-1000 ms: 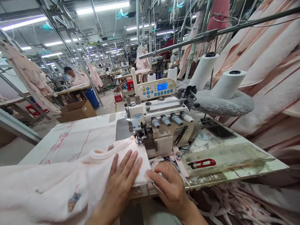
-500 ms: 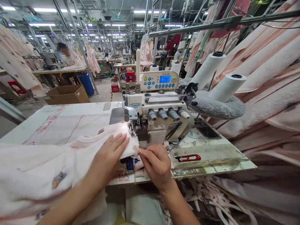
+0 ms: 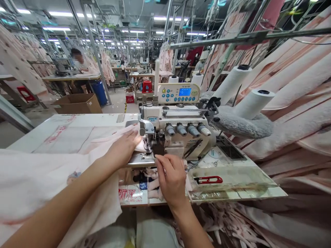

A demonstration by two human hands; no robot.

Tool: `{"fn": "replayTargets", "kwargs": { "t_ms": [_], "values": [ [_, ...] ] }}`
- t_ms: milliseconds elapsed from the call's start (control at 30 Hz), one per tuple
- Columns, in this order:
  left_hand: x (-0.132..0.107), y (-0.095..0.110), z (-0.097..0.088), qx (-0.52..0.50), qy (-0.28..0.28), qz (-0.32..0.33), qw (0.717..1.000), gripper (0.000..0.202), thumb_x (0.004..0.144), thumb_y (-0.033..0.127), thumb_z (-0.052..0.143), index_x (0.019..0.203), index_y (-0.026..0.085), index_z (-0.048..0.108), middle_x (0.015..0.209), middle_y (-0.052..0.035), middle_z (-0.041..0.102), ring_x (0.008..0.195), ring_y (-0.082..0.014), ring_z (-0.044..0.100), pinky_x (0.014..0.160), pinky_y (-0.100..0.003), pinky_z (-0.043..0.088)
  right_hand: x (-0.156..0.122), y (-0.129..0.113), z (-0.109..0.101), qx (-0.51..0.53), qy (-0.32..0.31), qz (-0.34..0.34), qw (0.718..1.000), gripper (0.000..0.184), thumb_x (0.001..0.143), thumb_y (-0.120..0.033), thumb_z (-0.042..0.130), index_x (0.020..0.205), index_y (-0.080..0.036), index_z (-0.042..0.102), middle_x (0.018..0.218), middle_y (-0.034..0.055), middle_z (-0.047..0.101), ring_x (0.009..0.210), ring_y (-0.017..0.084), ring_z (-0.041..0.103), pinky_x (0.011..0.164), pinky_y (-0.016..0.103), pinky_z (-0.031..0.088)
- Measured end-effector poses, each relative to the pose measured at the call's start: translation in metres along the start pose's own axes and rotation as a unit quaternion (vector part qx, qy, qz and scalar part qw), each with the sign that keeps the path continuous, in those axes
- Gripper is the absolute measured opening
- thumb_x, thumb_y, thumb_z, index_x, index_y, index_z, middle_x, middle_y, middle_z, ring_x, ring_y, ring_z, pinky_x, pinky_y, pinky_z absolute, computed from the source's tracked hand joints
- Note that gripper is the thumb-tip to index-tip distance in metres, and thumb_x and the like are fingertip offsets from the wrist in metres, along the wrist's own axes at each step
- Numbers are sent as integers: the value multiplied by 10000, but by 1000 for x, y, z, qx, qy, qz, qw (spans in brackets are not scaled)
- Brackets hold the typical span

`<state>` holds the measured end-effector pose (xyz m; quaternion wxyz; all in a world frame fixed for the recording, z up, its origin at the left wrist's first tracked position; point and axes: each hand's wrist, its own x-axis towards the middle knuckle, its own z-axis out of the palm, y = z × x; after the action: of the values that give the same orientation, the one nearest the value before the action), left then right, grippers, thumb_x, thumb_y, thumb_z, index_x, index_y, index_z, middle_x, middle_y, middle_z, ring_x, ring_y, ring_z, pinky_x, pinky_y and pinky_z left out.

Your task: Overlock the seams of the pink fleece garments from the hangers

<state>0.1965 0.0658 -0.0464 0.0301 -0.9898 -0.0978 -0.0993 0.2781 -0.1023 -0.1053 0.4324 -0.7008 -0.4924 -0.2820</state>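
A white overlock sewing machine stands before me. Pale pink fleece fabric with a small printed figure spreads over the table's left side and hangs off the front edge. One end of it reaches the presser foot. My left hand lies on this end with fingers stretched out, just left of the foot. The fingers of my right hand are pinched together at the right end of the metal needle plate; whatever is between them cannot be made out.
Red thread snips lie right of the machine. White thread cones and a grey fluffy roll stand behind it. Pink fabric hangs along the right. Scrap strips gather below the table. A co-worker sits far left.
The fabric and my left hand have moved forward past the presser foot, baring the needle plate. My right fingers, earlier at the fabric's edge, now pinch by the bare plate.
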Motion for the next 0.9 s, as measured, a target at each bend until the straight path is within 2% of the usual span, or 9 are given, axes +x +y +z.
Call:
{"fn": "replayTargets", "kwargs": {
  "t_ms": [133, 300, 467, 533, 600, 667, 733, 833, 900],
  "values": [
    [22, -6, -3, 4, -42, -48, 998, 330, 835, 63, 396, 1080, 133, 607, 1341, -146, 446, 1263, -240, 389, 1055, -376, 315, -14, -11, -7, 29, -7, -19, 999, 166, 892, -106, 468, 1012, -145, 575, 878, 76, 568, 798, 186, 500, 712, 325, 380],
    [21, -25, 0, 9, -13, -120, 993, 440, 849, 60, 333, 1235, 170, 514, 1380, -151, 396, 1276, -262, 372, 1027, -398, 338, -19, -25, -4, 74, -54, -49, 995, 155, 894, -106, 456, 987, -152, 572, 867, 72, 572, 786, 184, 513, 687, 311, 403],
    [-47, -40, 24, -60, 47, -182, 980, 636, 738, 0, 384, 1356, 142, 335, 1406, -137, 364, 1282, -228, 364, 1026, -368, 339, -32, -31, 2, 132, -115, -44, 984, 169, 916, -141, 411, 972, -186, 563, 853, 53, 592, 794, 187, 538, 687, 297, 415],
    [-82, -32, 30, -120, 73, -225, 964, 602, 775, 97, 412, 1364, 149, 299, 1372, -122, 419, 1231, -216, 432, 979, -347, 386, -37, -32, 5, 156, -131, -22, 979, 171, 921, -178, 411, 987, -200, 567, 859, 48, 606, 799, 188, 553, 691, 291, 419],
    [-112, -13, 26, -170, 51, -267, 947, 481, 819, 203, 390, 1300, 190, 384, 1221, -91, 570, 1068, -216, 565, 854, -322, 453, -38, -33, 8, 189, -151, 36, 970, 182, 918, -254, 436, 1026, -208, 576, 859, 44, 620, 773, 186, 568, 668, 278, 422],
    [-130, 14, 14, -210, -20, -252, 944, 309, 817, 217, 374, 1066, 220, 557, 956, -39, 678, 845, -193, 628, 725, -264, 458, -38, -35, 12, 245, -186, 130, 943, 248, 902, -371, 456, 995, -197, 606, 798, 34, 629, 690, 174, 570, 607, 256, 417],
    [-133, 43, 2, -239, -89, -179, 950, 188, 800, 219, 410, 843, 224, 593, 779, -1, 677, 691, -160, 607, 639, -222, 429, -35, -34, 17, 327, -211, 233, 891, 390, 880, -494, 431, 822, -168, 637, 646, 14, 597, 567, 154, 530, 521, 236, 388],
    [-112, 79, -2, -241, -127, -75, 959, 110, 796, 255, 472, 814, 209, 570, 796, -7, 673, 676, -162, 596, 609, -222, 414, -31, -27, 22, 444, -171, 366, 800, 475, 801, -581, 493, 661, -142, 607, 537, -5, 535, 492, 132, 466, 469, 223, 368],
    [-90, 93, 3, -227, -107, -39, 967, 122, 816, 280, 479, 844, 196, 563, 845, -26, 673, 729, -184, 603, 631, -241, 421, -28, -20, 20, 465, -106, 428, 768, 471, 716, -595, 588, 710, -125, 627, 567, 2, 560, 506, 139, 473, 480, 233, 394]
  ]
}}
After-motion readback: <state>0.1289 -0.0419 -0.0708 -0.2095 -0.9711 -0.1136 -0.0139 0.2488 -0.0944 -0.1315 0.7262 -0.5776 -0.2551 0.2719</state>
